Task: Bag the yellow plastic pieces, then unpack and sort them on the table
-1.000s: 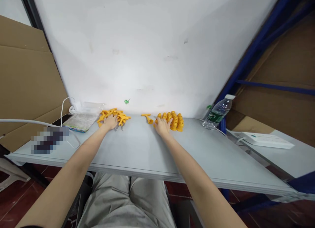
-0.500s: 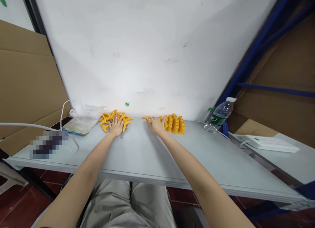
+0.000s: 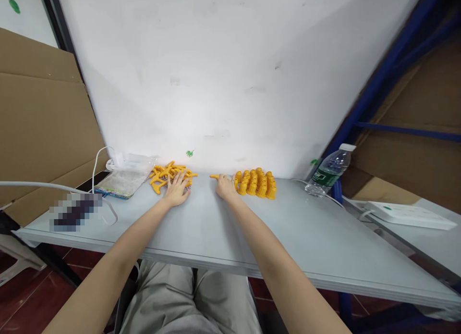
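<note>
At the back of the table is a loose heap of yellow branching plastic pieces [image 3: 163, 173], with small metal bead chains among them. My left hand [image 3: 175, 190] rests at the heap's front right edge, its fingers spread and gripping nothing. Farther right, my right hand [image 3: 225, 186] has its fingers curled in around a yellow plastic piece [image 3: 213, 176]; one thin end pokes out to the left, and the hand covers the remainder. Close beside that hand, yellow cup-shaped pieces [image 3: 262, 185] stand in tight rows.
A clear plastic bag [image 3: 135, 178] and a white cable [image 3: 95, 166] lie at the left, near a blurred-out dark object [image 3: 74, 213]. To the right stands a water bottle [image 3: 329, 170], before a blue metal frame [image 3: 347, 113]. A white wall panel [image 3: 230, 84] rises behind the table.
My left hand has drawn slightly back and right across the heap, fingers still spread. The right hand's fingers have curled in more, and less of the yellow piece shows. The view has shifted a little.
</note>
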`<control>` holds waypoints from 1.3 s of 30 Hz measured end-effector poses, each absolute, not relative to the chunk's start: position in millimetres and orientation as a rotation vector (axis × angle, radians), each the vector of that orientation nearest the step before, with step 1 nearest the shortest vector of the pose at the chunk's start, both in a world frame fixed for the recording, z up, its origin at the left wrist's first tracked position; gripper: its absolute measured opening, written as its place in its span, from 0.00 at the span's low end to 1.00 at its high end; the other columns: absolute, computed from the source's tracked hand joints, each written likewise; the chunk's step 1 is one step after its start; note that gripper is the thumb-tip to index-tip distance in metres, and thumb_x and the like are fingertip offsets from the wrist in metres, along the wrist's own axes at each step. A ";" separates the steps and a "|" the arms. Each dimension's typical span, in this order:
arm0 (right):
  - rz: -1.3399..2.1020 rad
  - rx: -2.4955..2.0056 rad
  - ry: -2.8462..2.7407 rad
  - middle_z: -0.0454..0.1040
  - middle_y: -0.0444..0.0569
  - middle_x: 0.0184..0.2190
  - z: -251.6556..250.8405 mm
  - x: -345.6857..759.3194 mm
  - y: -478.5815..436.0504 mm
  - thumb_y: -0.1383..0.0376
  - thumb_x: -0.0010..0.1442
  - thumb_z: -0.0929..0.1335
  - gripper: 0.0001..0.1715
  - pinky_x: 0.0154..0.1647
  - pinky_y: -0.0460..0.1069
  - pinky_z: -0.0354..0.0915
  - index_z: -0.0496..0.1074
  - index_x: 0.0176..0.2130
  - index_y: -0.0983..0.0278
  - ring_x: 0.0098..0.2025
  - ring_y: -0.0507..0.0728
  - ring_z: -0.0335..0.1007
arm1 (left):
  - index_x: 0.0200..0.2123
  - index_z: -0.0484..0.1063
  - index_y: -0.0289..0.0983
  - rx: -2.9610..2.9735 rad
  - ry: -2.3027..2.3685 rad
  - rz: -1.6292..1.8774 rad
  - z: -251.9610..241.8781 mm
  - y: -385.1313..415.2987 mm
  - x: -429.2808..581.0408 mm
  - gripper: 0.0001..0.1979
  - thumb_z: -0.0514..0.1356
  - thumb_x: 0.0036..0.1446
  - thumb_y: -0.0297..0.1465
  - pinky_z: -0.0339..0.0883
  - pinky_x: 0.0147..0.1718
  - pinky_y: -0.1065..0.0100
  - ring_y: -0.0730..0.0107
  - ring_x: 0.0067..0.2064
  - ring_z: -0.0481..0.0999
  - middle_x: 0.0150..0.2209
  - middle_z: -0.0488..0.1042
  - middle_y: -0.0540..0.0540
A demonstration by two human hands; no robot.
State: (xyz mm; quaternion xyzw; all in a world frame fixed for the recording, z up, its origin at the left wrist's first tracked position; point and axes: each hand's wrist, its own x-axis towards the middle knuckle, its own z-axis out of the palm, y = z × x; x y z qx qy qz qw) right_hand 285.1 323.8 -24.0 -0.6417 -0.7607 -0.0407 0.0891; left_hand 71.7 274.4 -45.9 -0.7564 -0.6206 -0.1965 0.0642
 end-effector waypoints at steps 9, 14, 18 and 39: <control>-0.327 -1.883 -2.372 0.74 0.62 0.47 4.2 286.1 307.1 0.79 0.59 0.58 0.26 0.68 0.66 0.34 0.66 0.56 0.72 0.49 0.61 0.73 | 0.66 0.56 0.41 -2.074 -1.957 -0.592 -28.0 283.7 101.3 0.26 0.45 0.66 0.32 0.36 0.65 0.40 0.55 0.70 0.47 0.70 0.48 0.41; -0.735 -1.413 -2.576 0.72 0.61 0.44 41.6 293.7 295.1 0.80 0.58 0.55 0.25 0.69 0.64 0.36 0.68 0.51 0.75 0.44 0.60 0.71 | 0.67 0.53 0.47 -2.275 -1.784 -0.539 15.9 269.0 109.8 0.30 0.54 0.63 0.36 0.54 0.62 0.52 0.51 0.65 0.60 0.70 0.50 0.41; -0.809 -1.074 -2.615 0.70 0.55 0.40 59.8 300.4 292.4 0.81 0.58 0.53 0.24 0.67 0.66 0.41 0.67 0.47 0.70 0.41 0.59 0.68 | 0.67 0.53 0.47 -2.306 -1.870 -0.559 49.4 255.6 108.1 0.27 0.50 0.65 0.36 0.65 0.52 0.62 0.58 0.54 0.73 0.59 0.67 0.42; -0.749 -0.942 -2.714 0.71 0.51 0.36 44.1 287.7 259.1 0.69 0.68 0.55 0.14 0.67 0.65 0.44 0.66 0.46 0.66 0.41 0.58 0.69 | 0.32 0.77 0.40 -2.555 -2.070 -0.598 75.5 233.2 86.2 0.07 0.61 0.47 0.32 0.65 0.31 0.70 0.67 0.30 0.75 0.25 0.76 0.51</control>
